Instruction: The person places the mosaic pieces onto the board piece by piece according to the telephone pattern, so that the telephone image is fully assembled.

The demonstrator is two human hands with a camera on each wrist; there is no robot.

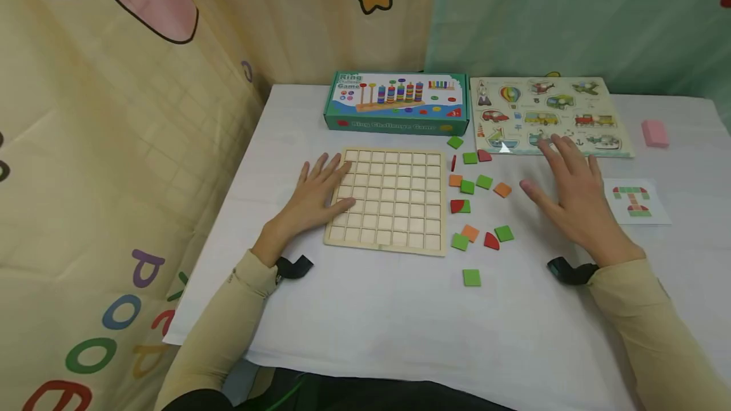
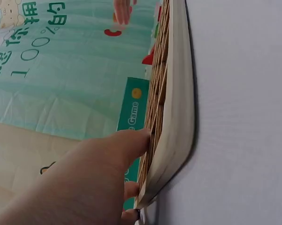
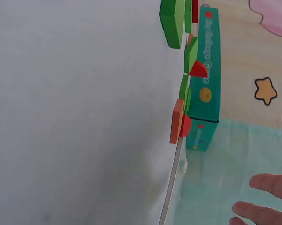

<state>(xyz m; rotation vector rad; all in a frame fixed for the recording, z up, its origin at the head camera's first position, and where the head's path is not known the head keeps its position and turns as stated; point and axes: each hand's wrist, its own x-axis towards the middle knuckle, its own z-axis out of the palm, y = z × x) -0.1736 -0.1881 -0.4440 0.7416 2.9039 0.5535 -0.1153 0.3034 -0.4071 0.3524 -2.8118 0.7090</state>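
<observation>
The green box (image 1: 396, 103) is showing "Ring" and "Game" on its lid, the line between them being too blurred to read, while its front side is carrying "Ring Challenge Game". The mint curtain (image 2: 61, 101) is displaying "100%" and green Chinese characters, including 你, 拥 and 的. The yellow curtain (image 1: 103, 170) is bearing coloured letters, P and O among them.

Tilted sideways before us, green flat square tiles (image 3: 172, 23), 1 orange flat square tile (image 3: 176, 121) and red flat wedge-shaped pieces (image 3: 199, 69) line the white cloth-covered tabletop (image 3: 75, 117), before 1 green rectangular box (image 3: 205, 70). We see the right hand (image 3: 274, 215), fingers spread, apart from them. Behind, 1 orange black-outlined star (image 3: 265, 91) marks the beige fabric curtain (image 3: 239, 56).
</observation>
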